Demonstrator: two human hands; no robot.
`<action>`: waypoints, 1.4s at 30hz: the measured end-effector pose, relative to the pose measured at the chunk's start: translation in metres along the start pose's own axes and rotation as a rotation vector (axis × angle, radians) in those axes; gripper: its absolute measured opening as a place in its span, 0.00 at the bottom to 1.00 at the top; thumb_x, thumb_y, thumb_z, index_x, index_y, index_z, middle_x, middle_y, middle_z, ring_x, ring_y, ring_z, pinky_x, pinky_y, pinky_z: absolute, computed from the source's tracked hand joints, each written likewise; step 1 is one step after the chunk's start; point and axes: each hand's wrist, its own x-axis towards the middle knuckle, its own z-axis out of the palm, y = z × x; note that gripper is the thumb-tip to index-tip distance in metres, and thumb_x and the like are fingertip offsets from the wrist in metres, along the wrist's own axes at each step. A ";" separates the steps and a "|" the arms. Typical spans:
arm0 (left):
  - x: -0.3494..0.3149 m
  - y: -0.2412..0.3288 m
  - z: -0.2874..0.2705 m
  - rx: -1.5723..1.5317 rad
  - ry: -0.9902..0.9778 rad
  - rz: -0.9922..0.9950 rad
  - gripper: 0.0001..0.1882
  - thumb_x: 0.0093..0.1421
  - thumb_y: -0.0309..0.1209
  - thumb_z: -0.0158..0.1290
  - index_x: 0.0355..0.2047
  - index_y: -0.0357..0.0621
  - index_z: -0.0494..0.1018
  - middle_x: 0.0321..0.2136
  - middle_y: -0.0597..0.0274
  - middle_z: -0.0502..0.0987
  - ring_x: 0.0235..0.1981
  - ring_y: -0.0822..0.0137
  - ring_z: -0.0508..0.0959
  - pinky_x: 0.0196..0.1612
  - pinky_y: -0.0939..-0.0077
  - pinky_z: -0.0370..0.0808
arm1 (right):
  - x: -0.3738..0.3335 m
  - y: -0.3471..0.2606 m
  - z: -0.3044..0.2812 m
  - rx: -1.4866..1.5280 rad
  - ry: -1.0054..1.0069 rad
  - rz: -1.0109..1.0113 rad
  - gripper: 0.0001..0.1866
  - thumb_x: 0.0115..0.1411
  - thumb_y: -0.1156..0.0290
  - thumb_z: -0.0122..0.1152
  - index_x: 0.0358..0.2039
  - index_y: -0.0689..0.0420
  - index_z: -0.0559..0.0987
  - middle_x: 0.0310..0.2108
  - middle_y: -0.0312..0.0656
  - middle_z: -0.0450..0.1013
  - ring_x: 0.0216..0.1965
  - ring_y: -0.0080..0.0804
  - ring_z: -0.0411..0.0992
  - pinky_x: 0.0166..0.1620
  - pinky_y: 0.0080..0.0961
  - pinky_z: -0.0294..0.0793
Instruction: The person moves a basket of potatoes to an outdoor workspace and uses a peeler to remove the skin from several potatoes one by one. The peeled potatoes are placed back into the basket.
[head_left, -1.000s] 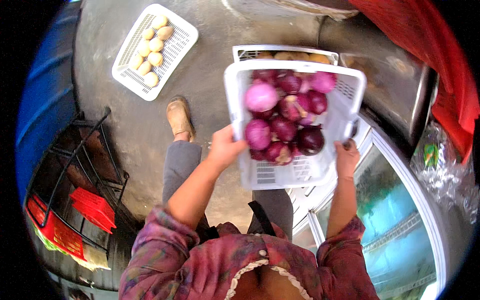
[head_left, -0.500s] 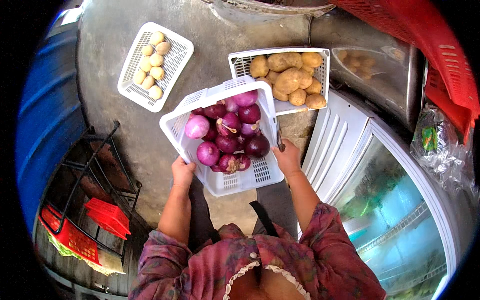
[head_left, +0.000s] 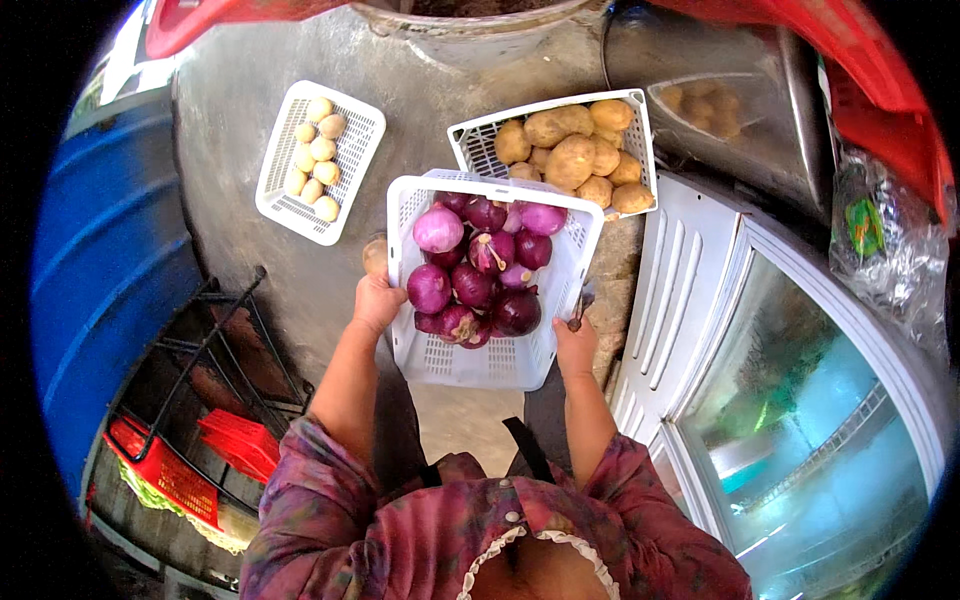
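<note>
A white plastic basket (head_left: 470, 372) full of red onions (head_left: 472, 286) is held in front of my body. My left hand (head_left: 379, 304) grips its left side, with the thumb on the wall. On the right side my right hand (head_left: 574, 347) is closed on the basket; most of its fingers are hidden behind. A small dark thing (head_left: 574, 323) shows by the right thumb, too unclear to name. Just above my left hand is a round brownish thing (head_left: 375, 257), partly behind the basket. Beyond the onions, a white basket (head_left: 648, 140) holds large potatoes (head_left: 571, 161).
At the far left a white basket (head_left: 373, 155) of small pale round produce (head_left: 322, 149) rests on the concrete floor (head_left: 250, 130). To my right stands a glass-door fridge (head_left: 790, 370). A black metal rack (head_left: 215, 340) with red baskets (head_left: 175, 480) is at left.
The onion basket has swung to the right and straightened, held in both hands throughout. The view has shifted slightly, and the round brownish thing now shows beside my left hand.
</note>
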 end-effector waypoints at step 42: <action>0.094 0.296 0.360 1.240 -0.505 0.649 0.25 0.56 0.33 0.48 0.56 0.55 0.63 0.61 0.47 0.51 0.57 0.49 0.62 0.53 0.59 0.65 | -0.046 0.029 0.031 0.971 -0.271 0.617 0.09 0.54 0.70 0.62 0.32 0.59 0.75 0.24 0.28 0.70 0.22 0.15 0.65 0.25 0.16 0.63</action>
